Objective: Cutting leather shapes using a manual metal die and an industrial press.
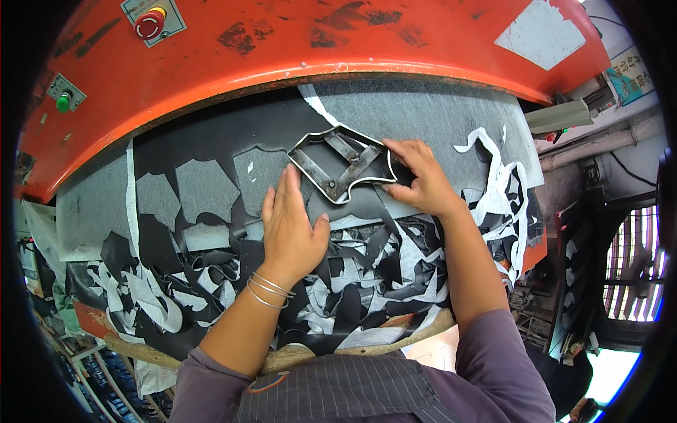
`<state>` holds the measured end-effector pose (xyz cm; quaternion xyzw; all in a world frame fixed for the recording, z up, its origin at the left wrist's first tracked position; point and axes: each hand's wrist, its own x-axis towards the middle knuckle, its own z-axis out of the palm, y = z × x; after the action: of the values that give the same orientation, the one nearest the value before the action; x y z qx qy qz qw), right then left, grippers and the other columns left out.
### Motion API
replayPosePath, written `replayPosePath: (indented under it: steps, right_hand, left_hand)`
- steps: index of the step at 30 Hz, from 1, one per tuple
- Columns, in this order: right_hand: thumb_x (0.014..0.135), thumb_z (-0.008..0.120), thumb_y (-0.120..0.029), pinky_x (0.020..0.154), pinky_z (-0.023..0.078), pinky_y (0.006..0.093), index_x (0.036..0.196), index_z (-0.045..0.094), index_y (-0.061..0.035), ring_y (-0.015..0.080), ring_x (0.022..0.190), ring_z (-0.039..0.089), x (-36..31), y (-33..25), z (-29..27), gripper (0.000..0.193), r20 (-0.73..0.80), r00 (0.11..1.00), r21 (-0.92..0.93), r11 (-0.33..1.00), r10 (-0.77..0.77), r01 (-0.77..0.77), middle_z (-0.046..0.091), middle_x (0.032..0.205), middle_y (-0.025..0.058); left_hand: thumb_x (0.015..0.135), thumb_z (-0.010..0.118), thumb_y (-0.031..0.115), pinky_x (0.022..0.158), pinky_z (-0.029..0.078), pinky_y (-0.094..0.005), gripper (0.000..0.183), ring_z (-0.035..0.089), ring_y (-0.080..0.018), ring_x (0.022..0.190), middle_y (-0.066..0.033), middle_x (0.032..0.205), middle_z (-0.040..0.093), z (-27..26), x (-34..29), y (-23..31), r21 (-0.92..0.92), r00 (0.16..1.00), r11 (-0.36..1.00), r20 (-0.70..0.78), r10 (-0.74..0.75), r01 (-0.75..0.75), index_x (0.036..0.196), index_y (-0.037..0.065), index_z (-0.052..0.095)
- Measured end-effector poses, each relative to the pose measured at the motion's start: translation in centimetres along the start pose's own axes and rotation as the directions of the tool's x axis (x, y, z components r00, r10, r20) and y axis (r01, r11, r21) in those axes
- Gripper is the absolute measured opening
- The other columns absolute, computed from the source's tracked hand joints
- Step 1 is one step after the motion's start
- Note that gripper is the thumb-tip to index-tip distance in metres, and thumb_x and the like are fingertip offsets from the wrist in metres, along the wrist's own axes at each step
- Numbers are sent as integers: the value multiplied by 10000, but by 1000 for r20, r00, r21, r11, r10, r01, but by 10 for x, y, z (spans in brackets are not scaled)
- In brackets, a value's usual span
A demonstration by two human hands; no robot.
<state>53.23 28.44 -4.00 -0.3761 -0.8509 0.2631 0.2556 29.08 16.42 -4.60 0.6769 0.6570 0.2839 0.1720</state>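
Observation:
A steel cutting die (361, 169) with a thin outline wall and inner crossbars lies on a black sheet of material (218, 123). My left hand (290, 236) rests with its fingers stretched out, the fingertips at the die's left edge. At the die's right end, my right hand (426, 180) grips it between thumb and fingers. Several cut-out gaps run along the sheet to the left, showing the grey work surface (423, 106) beneath. What lies under the die is partly hidden.
A large red machine beam (282, 42) crosses the far side, with a red stop button (149, 25) and a green button (63, 103) at left. Black and white scraps (381, 261) pile along the near edge. White strips (497, 187) lie at right.

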Motion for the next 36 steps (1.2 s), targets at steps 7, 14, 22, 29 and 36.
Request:
replayPosePath:
  steps: [7,14,22,29,36]
  right_hand:
    - [655,783,-226,945,370,381,1326,525,-104,294,1010,510,4,6,3,729,46,999,-41,999,-9,11,561,1071,128]
    - [700,761,-222,954,368,382,1344,512,-105,312,1029,498,11,5,10,701,36,999,-45,998,36,-34,554,1094,146]
    - [718,758,-227,945,374,384,1370,489,-115,306,1044,493,6,10,6,715,30,998,-25,998,52,-51,555,1098,145]
    - [733,744,-230,951,366,395,1388,466,-108,308,1022,485,6,11,7,722,88,995,-44,998,46,-42,568,1084,150]
    - [713,738,-161,986,375,367,1409,441,-84,285,1054,494,9,18,4,761,97,995,-68,997,-13,20,554,1106,140]
  left_hand:
    - [787,607,145,1151,139,-492,831,298,-385,1389,-314,1446,325,0,5,-5,-34,1000,999,7,-2,2,1434,-130,164]
    - [793,603,130,1151,134,-498,843,311,-367,1393,-289,1470,329,2,6,-12,-6,1000,1000,-5,2,-2,1452,-114,138]
    - [784,601,144,1147,145,-497,829,303,-392,1382,-319,1424,350,7,8,-10,-3,999,999,-10,37,-37,1433,-131,163]
    - [781,612,128,1148,140,-499,849,342,-364,1375,-289,1446,369,9,6,-14,-5,998,999,-42,39,-40,1458,-98,151]
    - [796,606,142,1146,143,-494,833,343,-364,1373,-284,1445,373,15,8,-15,21,997,999,-64,51,-50,1463,-85,161]
